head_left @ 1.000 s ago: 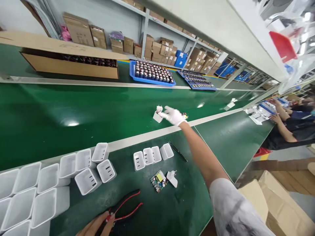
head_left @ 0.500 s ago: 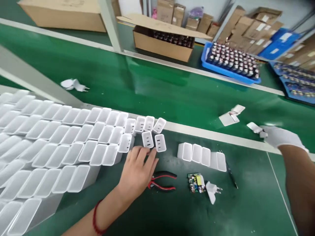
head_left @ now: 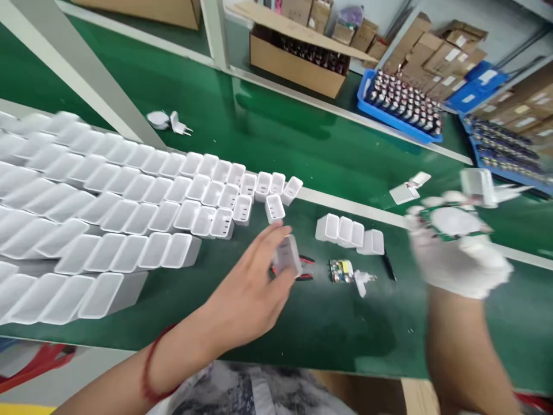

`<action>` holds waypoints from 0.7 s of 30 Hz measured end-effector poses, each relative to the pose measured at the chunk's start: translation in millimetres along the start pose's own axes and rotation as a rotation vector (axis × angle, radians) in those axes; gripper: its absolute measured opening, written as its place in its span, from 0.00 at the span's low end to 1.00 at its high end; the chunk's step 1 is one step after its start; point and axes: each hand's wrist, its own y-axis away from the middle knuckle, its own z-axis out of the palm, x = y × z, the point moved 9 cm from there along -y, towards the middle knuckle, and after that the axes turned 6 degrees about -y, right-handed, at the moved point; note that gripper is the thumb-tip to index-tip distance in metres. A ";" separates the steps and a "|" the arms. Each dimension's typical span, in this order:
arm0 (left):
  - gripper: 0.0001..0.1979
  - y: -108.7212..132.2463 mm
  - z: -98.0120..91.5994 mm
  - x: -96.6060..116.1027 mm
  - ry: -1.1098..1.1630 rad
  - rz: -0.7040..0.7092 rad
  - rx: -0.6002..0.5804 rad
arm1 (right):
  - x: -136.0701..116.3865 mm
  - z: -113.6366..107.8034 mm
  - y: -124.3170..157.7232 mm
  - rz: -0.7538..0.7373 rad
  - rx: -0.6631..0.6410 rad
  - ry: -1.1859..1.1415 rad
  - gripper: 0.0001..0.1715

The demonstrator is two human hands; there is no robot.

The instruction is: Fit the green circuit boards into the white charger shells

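My left hand point(head_left: 254, 276), bare with a red cord at the wrist, pinches a white plastic charger housing point(head_left: 287, 257) between thumb and fingers, slightly above the bench. Just beyond it stands another slotted housing point(head_left: 275, 207). Red-handled pliers point(head_left: 306, 268) lie partly hidden behind the held one. My right hand point(head_left: 460, 253), in a white glove and blurred, grips a green-edged circuit board point(head_left: 458, 222) with a white top. Past its fingertips shows a white housing point(head_left: 477, 187) with pale prongs or strips; whether the hand holds this too is unclear.
Rows of white housings point(head_left: 142, 219) fill the left. Ahead are a short row of housings point(head_left: 344, 229), a loose circuit board point(head_left: 341, 271), a white plug piece point(head_left: 362, 282) and a black pen point(head_left: 389, 265). A blue tray point(head_left: 400, 124) and cardboard box point(head_left: 298, 63) stand behind.
My left hand has picked a slotted housing from the end of the rows and drawn it nearer. My right hand has come back from the far rail, now with a circuit board.
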 end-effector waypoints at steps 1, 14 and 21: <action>0.05 21.8 -8.3 -2.9 0.021 -0.040 -0.007 | 8.5 37.1 26.9 0.127 -0.100 -0.239 0.25; 0.29 175.0 18.5 -72.0 0.369 -0.632 0.156 | 109.9 229.1 216.4 0.835 -0.357 -0.546 0.32; 0.27 167.6 25.4 -73.4 0.463 -0.530 0.201 | 100.2 232.3 216.3 0.583 -0.470 -0.251 0.38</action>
